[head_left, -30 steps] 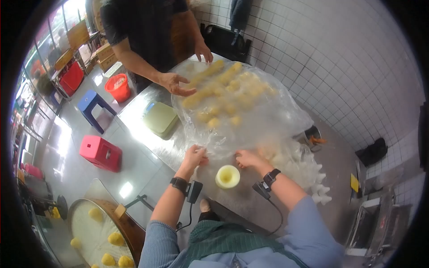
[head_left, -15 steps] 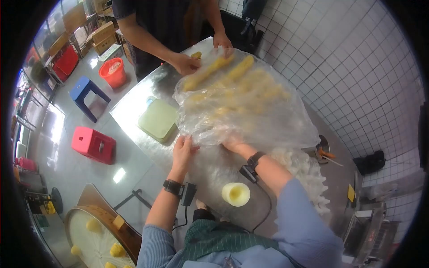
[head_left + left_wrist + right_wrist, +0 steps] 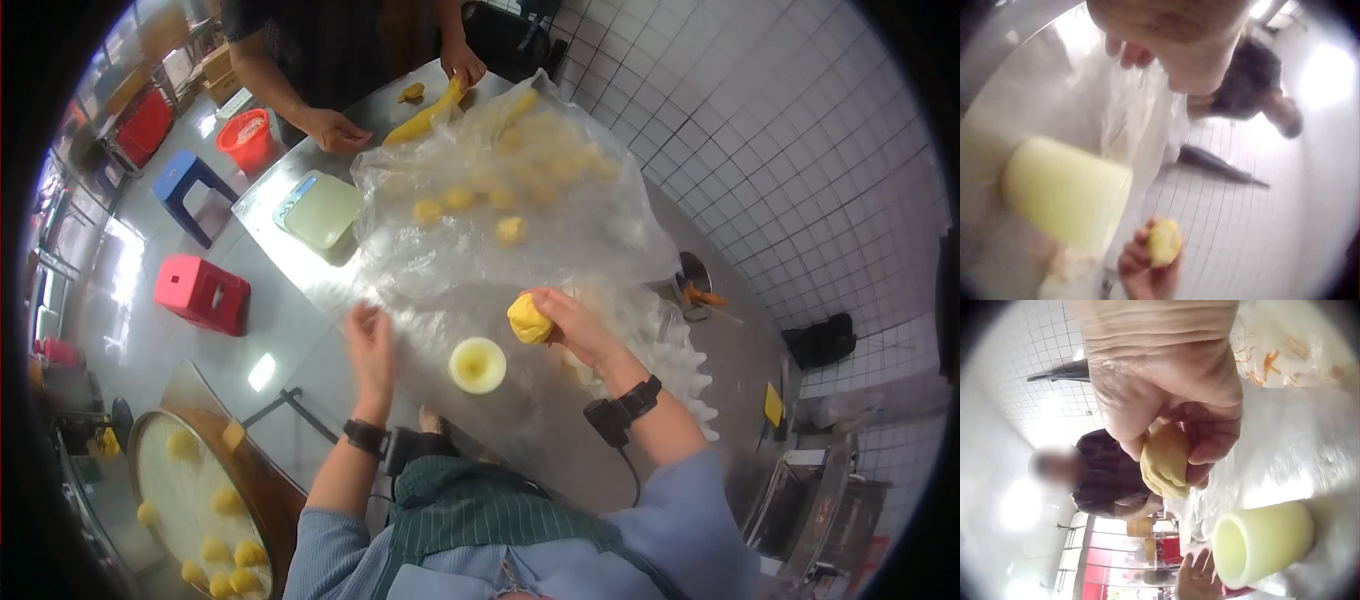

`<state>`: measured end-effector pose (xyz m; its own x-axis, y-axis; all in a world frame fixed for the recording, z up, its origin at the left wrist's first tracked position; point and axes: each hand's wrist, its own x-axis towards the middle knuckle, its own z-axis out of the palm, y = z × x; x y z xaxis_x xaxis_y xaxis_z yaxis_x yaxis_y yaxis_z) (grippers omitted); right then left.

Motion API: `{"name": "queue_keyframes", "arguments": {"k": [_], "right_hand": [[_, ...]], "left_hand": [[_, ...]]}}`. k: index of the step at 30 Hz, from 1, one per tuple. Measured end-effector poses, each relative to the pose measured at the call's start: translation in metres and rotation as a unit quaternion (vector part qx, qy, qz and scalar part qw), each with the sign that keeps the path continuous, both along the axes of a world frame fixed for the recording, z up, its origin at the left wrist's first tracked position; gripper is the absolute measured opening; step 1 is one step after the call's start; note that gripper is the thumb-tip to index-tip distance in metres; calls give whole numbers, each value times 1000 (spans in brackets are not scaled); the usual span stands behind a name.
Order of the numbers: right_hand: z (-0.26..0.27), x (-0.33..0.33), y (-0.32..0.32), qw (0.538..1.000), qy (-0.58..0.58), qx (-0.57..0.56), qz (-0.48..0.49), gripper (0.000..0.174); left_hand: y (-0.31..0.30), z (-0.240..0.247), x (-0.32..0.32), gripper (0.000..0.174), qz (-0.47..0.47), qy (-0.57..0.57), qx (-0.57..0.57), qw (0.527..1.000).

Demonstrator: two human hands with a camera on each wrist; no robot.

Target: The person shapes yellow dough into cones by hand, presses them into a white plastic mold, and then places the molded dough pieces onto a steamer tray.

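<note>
A yellow dough ball [image 3: 530, 319] is held in my right hand [image 3: 577, 328], above the metal table. The right wrist view shows the thumb and curled fingers gripping the ball [image 3: 1165, 460]. Blurred in the head view, my left hand [image 3: 371, 345] is over the table's near left part, holding nothing, its fingers loosely bent. Between and below the hands stands a pale yellow cup [image 3: 478, 366] with yellow inside. Clear plastic sheeting [image 3: 500, 262] covers several dough pieces beyond; one ball [image 3: 510, 231] lies near its front.
Across the table a person [image 3: 330, 60] handles a long dough strip [image 3: 425, 122]. A scale with a pale green top [image 3: 324, 210] sits on the left. More plastic [image 3: 640, 335] lies at the right. A round tray [image 3: 170, 500] of dough balls stands lower left.
My right hand has come out from the plastic with a dough ball. My left hand has let go of the plastic edge and moved left. The other person's dough strip is now uncovered.
</note>
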<state>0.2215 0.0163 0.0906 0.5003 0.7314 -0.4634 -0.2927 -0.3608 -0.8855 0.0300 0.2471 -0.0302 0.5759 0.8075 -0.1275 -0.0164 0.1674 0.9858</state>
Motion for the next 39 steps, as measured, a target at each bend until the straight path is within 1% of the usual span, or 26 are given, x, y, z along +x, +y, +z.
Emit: {"name": "queue_keyframes", "arguments": {"k": [1,3,5,7,8,9,10,11,13,14,15,16,17,19,20,22,23,25,27,29,31,32,35,36,38,39], "right_hand": [[3,-8,-5,994,93,44,-36,43],[22,-26,-12,988,145,57,-9,42],[34,-43,-19,979,190,68,16,41],[39,-57,-29,994,72,25,77,44],[35,-61,-35,994,72,24,78,44],[29,-66,-42,990,-74,39,117,47],[27,-70,-48,962,-218,54,154,50],[27,-73,-54,962,-217,53,157,50],[40,-79,-62,938,-287,-25,191,52],[38,-82,-65,938,-288,-27,192,52],[33,-85,-66,920,-334,-10,207,49],[26,-87,-66,899,-379,8,220,46],[16,-91,-68,899,-380,8,220,46],[3,-102,-70,828,-514,14,225,37],[-1,-104,-69,827,-515,15,225,37],[5,-115,-69,806,-551,-47,212,32],[8,-119,-70,808,-550,-48,207,32],[14,-122,-70,844,-517,10,142,26],[15,-121,-74,840,-528,3,126,21],[2,-117,-80,835,-539,-17,105,16],[-36,-114,-72,787,-601,-43,134,11],[-30,-118,-69,789,-602,-26,118,9],[-30,-126,-69,777,-619,-29,110,14],[-29,-128,-78,778,-619,-39,95,14],[-27,-131,-94,856,-513,54,32,22],[-24,-128,-105,855,-516,50,20,22]], "left_hand": [[-18,10,-8,48,-78,4,99,992],[-61,40,-20,52,-263,79,142,951],[-83,25,-19,53,-260,78,129,954],[-100,32,-20,55,-261,69,113,956],[-108,36,-24,55,-271,81,110,953],[-118,42,-28,56,-281,92,104,950],[-127,41,-31,56,-280,92,102,950],[-136,40,-34,55,-274,85,136,948],[-147,35,-41,55,-268,77,169,945],[-153,28,-43,54,-273,43,133,952],[-157,23,-45,53,-276,8,97,956],[-160,19,-48,53,-276,8,97,956],[-162,15,-50,52,-284,-11,64,957],[-164,21,-52,51,-292,-31,35,955],[-165,24,-54,50,-286,-16,32,958],[-168,28,-58,49,-285,2,29,958],[-170,29,-59,44,-256,1,26,966],[-167,45,-57,39,-233,0,27,972],[-165,62,-53,24,-184,20,285,940],[-162,61,-46,18,-194,40,312,929],[-152,43,-35,12,-207,64,381,899],[-151,54,-34,11,-225,90,406,881],[-145,67,-27,5,-269,135,435,849],[-141,72,-27,6,-299,149,407,850],[-137,73,-25,8,-334,156,388,845],[-136,70,-25,13,-302,110,321,891]]}}
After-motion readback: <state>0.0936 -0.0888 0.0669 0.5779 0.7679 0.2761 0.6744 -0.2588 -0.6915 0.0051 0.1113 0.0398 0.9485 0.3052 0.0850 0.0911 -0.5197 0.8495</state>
